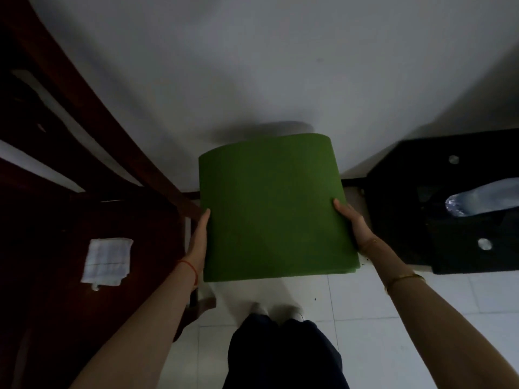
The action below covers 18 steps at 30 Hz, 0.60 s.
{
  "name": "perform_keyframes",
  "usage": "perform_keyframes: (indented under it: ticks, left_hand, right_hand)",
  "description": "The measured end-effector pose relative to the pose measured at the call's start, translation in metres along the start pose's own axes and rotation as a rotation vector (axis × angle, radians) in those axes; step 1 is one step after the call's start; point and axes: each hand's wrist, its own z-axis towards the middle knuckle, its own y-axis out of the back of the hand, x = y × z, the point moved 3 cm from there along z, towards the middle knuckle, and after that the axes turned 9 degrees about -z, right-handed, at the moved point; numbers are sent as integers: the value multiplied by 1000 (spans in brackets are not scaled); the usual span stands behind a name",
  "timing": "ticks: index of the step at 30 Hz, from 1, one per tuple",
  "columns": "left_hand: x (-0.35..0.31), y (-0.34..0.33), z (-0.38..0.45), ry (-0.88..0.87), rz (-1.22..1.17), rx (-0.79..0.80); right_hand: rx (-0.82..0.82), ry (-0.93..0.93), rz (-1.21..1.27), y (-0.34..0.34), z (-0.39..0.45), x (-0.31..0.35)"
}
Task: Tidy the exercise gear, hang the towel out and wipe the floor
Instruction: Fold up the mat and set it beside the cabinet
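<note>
Head view: I see the green mat (269,206) upright between my left hand (198,242) and right hand (352,220), each gripping one side edge.

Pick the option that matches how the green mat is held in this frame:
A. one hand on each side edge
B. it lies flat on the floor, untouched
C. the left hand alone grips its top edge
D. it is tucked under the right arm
A: the left hand presses the left edge of the green mat and the right hand grips its right edge, holding it up in front of the white wall.
</note>
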Motion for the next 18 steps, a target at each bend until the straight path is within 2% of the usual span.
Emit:
perform_keyframes:
  ticks: [9,18]
  left_hand:
    - [118,11,179,-47,16,-74]
    - [193,26,317,-105,6,-59]
  right_hand:
    - [6,-2,-34,14,159,-152]
    - [-34,-50,13,22,274,-263]
